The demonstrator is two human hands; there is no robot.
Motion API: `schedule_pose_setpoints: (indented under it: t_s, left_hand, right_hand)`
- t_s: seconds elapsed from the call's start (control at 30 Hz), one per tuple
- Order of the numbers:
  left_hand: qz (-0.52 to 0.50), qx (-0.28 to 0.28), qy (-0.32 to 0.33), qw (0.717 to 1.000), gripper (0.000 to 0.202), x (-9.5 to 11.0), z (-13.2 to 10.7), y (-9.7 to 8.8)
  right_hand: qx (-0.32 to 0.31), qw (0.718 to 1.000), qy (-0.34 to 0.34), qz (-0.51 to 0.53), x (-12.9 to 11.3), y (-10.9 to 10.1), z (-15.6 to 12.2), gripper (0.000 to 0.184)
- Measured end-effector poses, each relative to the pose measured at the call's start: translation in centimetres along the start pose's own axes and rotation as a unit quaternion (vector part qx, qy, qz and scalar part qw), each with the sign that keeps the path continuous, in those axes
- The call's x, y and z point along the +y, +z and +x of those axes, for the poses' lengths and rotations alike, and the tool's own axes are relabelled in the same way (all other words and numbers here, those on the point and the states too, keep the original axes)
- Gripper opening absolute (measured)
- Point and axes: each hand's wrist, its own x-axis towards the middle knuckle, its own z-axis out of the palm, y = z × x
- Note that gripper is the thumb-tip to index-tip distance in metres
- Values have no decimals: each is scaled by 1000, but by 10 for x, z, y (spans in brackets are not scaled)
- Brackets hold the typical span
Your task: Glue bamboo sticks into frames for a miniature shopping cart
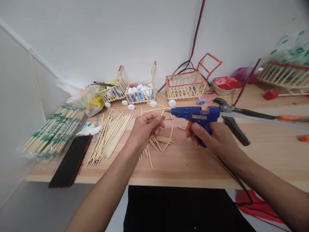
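Observation:
My right hand [208,134] is wrapped round the handle of a blue hot glue gun [188,113], its nozzle pointing left. Between the thumb and fingers of my left hand [149,124] is a short wooden stick [163,113], its upper end close to the nozzle; whether they touch I cannot tell. Beneath and beside my left hand lies a pile of short cut sticks [167,140]. A few longer sticks [154,110] lie on the table just behind it. Left of my forearm, long bare sticks [112,136] are spread in a bundle.
Along the wall stand small stick-built carts [141,92], one with a red-painted rim [186,82]. Pliers [233,121] lie to the right, near a bowl of red paint [226,83]. A phone [71,161] and packaged chopsticks [56,131] are at left. The gun's cord [235,177] hangs over the table's front edge.

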Motion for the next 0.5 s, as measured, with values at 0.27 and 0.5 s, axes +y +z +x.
schedule_pose_setpoints:
  t_s: [0.27, 0.5]
  left_hand:
    - [-3, 3, -3, 1000, 26, 0, 0, -1]
    - [-7, 1, -1, 1000, 28, 0, 1, -1]
  right_hand:
    - [0, 1000, -3, -13, 1, 1, 1, 45]
    - [-2, 1000, -5, -26, 1, 1, 1, 44]
